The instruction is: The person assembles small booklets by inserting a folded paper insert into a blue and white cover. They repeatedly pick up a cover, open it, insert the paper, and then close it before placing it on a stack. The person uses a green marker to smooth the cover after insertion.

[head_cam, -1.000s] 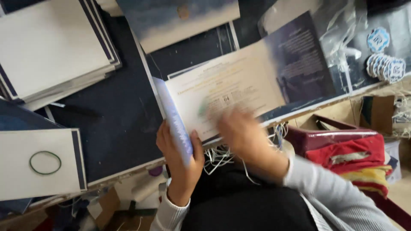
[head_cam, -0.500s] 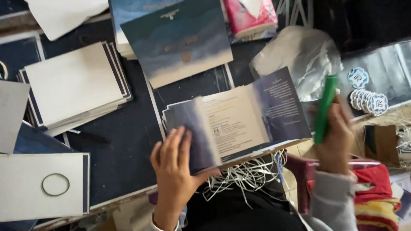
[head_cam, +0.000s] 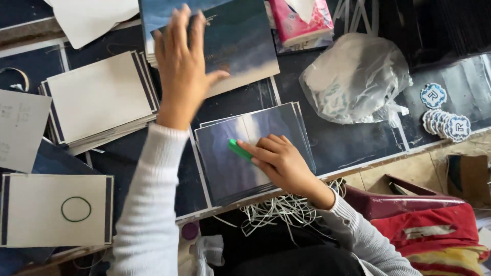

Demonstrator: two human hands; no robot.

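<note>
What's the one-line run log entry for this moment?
left hand: on dark card stack | right hand: presses green tool on folded blue card | nearby: plastic bag

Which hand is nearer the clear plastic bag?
Right. The right hand presses a green tool on the folded card, left of and below the plastic bag; the left hand is farther left.

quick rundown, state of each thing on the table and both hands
left hand: open, flat on the top cover of the stack
cover stack: closed, piled
right hand: gripping the green tool
green tool: pressed on the folded card
folded card: shut, flat
plastic bag: crumpled, open
rubber band: loose, lying on a white sheet
</note>
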